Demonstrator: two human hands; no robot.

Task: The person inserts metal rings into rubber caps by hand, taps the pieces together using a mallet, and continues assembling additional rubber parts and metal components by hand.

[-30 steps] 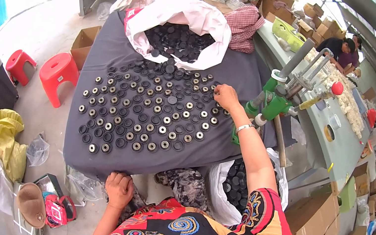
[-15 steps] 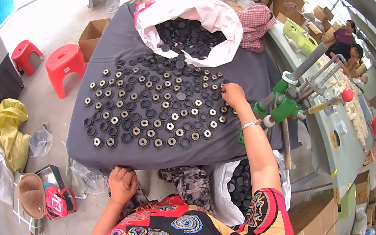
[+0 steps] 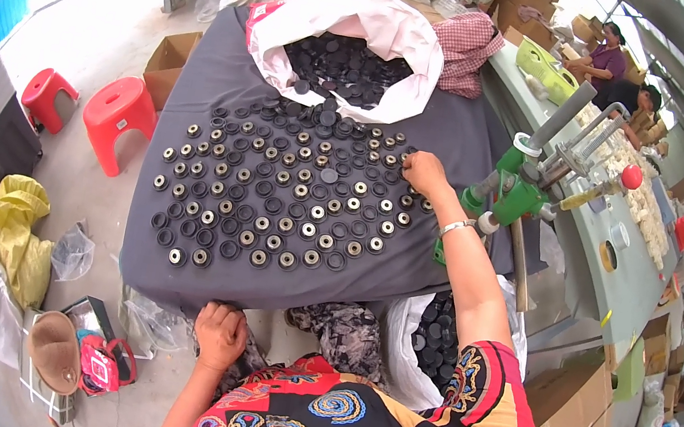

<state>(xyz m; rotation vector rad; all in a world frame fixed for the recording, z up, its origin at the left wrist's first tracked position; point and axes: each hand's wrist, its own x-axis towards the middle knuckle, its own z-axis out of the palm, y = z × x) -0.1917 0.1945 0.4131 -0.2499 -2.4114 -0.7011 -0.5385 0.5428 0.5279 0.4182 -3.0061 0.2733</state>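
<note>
Black rubber rings [image 3: 273, 204] lie spread over the dark cloth of the table [image 3: 291, 293], several with a silver metal washer-like disc [image 3: 309, 230] seated inside. At the right side of this spread, my right hand [image 3: 425, 174] rests low over the parts, fingers curled and pointing down; what lies under its fingertips is hidden. My left hand [image 3: 221, 334] is closed at the table's front edge, its fingers bent under and anything inside them out of sight. Beyond the rings, a white sack [image 3: 377, 14] lies with its mouth toward me, spilling black round caps [image 3: 345, 68].
A green hand press [image 3: 517, 199] with a red-knobbed lever stands right of the table. Below it sits another white sack [image 3: 404, 353] of black caps. Two red stools [image 3: 115, 123] are at left. Co-workers [image 3: 607, 59] sit by a long bench [image 3: 584, 165] at far right.
Both my hands stay in nearly the same places. At the far bench, a co-worker in purple has leaned into fuller view. The rings look unchanged.
</note>
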